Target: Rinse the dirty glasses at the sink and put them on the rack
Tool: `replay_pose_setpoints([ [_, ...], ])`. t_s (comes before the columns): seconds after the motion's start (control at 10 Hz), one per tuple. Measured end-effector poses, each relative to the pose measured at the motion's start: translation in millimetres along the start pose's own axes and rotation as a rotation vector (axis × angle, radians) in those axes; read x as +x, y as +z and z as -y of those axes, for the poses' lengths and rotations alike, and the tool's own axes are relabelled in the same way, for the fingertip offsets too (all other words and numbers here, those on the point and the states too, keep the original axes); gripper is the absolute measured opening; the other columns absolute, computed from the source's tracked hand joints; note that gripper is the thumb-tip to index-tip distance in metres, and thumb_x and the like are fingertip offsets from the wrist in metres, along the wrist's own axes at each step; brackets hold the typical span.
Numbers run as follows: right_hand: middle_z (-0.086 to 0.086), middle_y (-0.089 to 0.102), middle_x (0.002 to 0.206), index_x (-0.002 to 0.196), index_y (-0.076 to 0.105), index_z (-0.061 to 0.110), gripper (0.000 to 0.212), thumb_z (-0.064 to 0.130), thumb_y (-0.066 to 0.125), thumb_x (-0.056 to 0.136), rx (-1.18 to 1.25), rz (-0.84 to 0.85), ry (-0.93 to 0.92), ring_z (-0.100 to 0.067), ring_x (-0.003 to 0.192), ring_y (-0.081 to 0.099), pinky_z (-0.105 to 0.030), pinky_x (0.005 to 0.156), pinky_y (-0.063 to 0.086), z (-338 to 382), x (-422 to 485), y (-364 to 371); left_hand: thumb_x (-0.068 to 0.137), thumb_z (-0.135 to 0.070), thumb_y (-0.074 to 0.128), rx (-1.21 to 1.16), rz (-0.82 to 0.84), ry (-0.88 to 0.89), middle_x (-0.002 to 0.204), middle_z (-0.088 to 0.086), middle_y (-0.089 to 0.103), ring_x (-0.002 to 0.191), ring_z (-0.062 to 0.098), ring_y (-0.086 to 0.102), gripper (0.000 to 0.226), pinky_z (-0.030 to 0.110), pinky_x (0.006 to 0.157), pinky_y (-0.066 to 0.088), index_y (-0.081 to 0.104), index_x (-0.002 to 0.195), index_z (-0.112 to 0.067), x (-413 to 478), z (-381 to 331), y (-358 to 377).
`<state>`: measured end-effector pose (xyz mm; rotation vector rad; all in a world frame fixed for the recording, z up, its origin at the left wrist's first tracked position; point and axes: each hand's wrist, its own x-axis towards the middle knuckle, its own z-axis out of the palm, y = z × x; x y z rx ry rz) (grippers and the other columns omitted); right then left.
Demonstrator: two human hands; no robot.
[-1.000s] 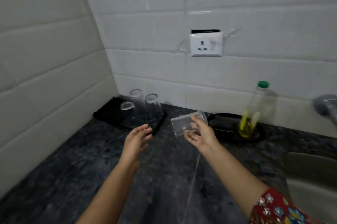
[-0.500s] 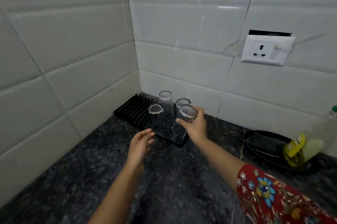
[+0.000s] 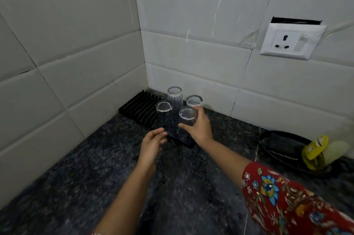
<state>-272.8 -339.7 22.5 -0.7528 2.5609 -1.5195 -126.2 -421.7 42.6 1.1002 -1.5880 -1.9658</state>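
The right hand (image 3: 199, 129) gripped the inverted clear glass tumbler (image 3: 186, 120) at the near edge of the black slatted rack (image 3: 138, 108). The left hand (image 3: 153, 143) hovered open-fingered and empty. Risk: uneven seating could tip it against the three adjacent glasses (image 3: 163, 112).

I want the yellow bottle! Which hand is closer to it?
Right. The right hand grips a glass at the rack, left of the yellow bottle; the left hand hovers open, even farther left.

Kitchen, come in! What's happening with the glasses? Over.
Right hand grips near glass, upside down on rack, front corner. Left hand open, empty. Three other glasses racked. Nothing in the way.
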Motion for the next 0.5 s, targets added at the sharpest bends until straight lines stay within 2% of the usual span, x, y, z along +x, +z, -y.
replay_pose_setpoints([
  [0.2,-0.003,0.061,0.122,0.128,0.046,0.02,0.076,0.029,0.086,0.063,0.001,0.012,-0.003,-0.019,0.113,0.058,-0.037,0.095,0.05,1,0,6,0.091,-0.02,0.06,-0.019,-0.012,0.012,0.106,-0.002,0.069,0.09,0.011,0.062,0.022,0.024,0.07,0.041,0.063,0.113,-0.018,3,3,-1],
  [0.4,-0.003,0.059,0.128,0.137,0.041,0.015,0.085,0.034,0.084,0.067,0.042,0.041,0.091,-0.019,0.114,0.058,-0.038,0.097,0.049,-2,-3,-1,0.094,-0.019,0.057,-0.033,-0.004,0.085,0.111,0.0,0.066,0.091,0.008,0.061,0.023,0.02,0.067,0.042,0.06,0.117,-0.017,-4,-6,3],
  [0.5,-0.002,0.066,0.111,0.127,0.052,0.012,0.055,0.031,0.074,0.079,0.221,-0.039,0.191,-0.018,0.102,0.063,-0.033,0.09,0.051,-2,-9,-17,0.094,-0.016,0.058,-0.038,0.019,0.137,0.112,0.004,0.065,0.09,0.009,0.061,0.026,0.016,0.067,0.043,0.059,0.119,-0.012,-14,-14,10],
])
